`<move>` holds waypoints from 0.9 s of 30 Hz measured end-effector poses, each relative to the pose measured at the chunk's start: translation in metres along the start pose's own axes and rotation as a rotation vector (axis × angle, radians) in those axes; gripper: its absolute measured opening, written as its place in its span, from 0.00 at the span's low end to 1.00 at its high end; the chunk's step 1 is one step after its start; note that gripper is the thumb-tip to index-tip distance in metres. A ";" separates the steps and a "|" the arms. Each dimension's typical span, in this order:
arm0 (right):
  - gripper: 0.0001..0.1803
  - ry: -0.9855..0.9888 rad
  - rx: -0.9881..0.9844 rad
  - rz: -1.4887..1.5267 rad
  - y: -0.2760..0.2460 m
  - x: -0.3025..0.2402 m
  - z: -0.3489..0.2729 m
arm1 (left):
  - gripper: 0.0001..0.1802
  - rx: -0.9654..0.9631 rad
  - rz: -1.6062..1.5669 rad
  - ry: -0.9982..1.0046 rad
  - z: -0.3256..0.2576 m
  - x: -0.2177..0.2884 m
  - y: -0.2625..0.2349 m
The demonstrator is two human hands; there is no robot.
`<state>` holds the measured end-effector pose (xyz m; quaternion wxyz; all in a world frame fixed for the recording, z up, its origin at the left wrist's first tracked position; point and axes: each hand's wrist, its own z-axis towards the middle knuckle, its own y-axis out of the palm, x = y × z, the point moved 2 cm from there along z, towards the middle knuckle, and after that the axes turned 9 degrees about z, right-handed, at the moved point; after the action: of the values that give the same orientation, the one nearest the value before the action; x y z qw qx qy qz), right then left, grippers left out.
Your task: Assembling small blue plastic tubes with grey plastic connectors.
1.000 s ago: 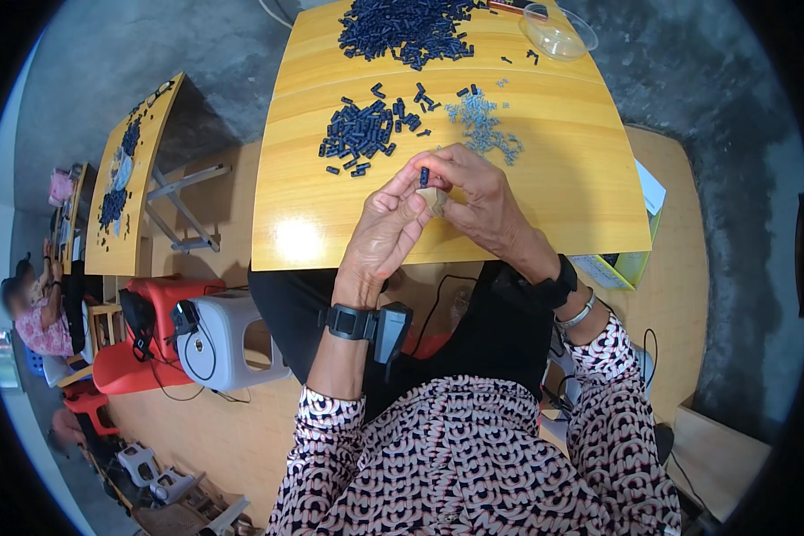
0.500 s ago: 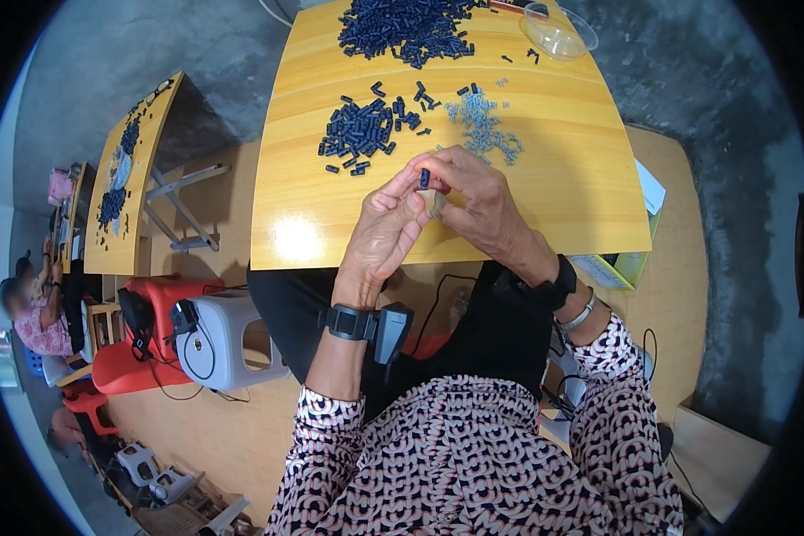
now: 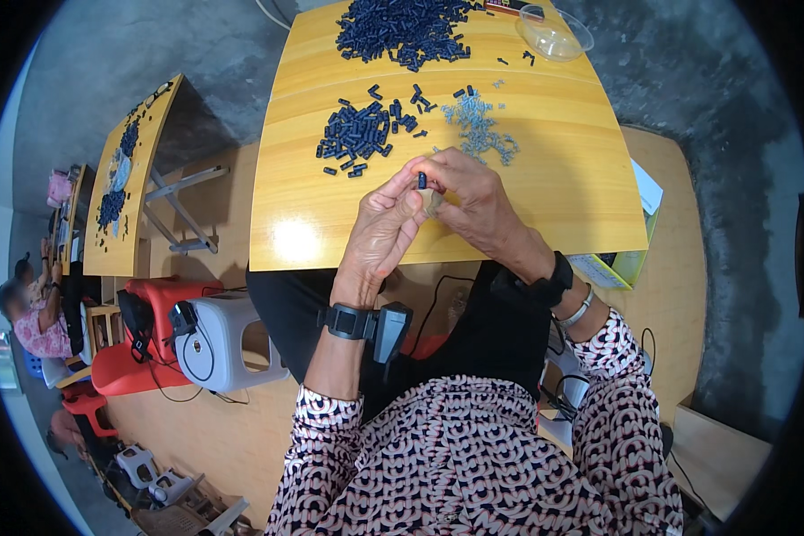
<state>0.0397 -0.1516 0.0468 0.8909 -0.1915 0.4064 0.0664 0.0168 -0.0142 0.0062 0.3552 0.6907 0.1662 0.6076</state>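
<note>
Over the near part of the yellow wooden table, my two hands meet fingertip to fingertip. My left hand is closed on a small dark blue plastic piece, which stands up between the fingers. My right hand is closed against the same piece from the other side. A tan covering shows at the fingertips just below it; whose finger it sits on is hard to make out. Beyond the hands lie a small pile of dark blue plastic pieces and a scatter of tiny silvery parts.
A larger heap of dark pieces and a clear plastic bowl are at the table's far end. A green-edged box stands right of the table. To the left are red chairs, a white stool and another table.
Both hands stay together on the dark blue piece, with only slight finger movement. The whole view has shifted a little.
</note>
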 end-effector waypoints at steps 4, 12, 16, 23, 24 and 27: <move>0.16 -0.005 -0.006 -0.030 0.000 -0.001 0.000 | 0.25 0.009 0.023 -0.005 0.000 -0.001 -0.003; 0.14 -0.164 -0.034 -0.114 0.002 -0.006 0.001 | 0.20 -0.038 0.095 0.020 0.001 -0.004 -0.010; 0.12 -0.058 0.018 -0.061 0.002 -0.002 0.001 | 0.18 0.059 0.135 0.027 0.003 -0.002 0.001; 0.07 0.211 0.094 0.084 0.004 0.012 -0.006 | 0.19 0.138 0.122 0.028 0.003 -0.001 0.006; 0.07 0.210 0.093 0.084 0.005 0.011 -0.006 | 0.19 0.139 0.122 0.029 0.003 0.000 0.005; 0.08 0.165 0.107 0.029 0.006 0.005 -0.008 | 0.18 0.062 0.094 0.001 0.001 0.002 0.001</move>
<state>0.0356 -0.1491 0.0370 0.8623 -0.1426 0.4842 0.0414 0.0185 -0.0136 0.0083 0.3045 0.7080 0.1526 0.6187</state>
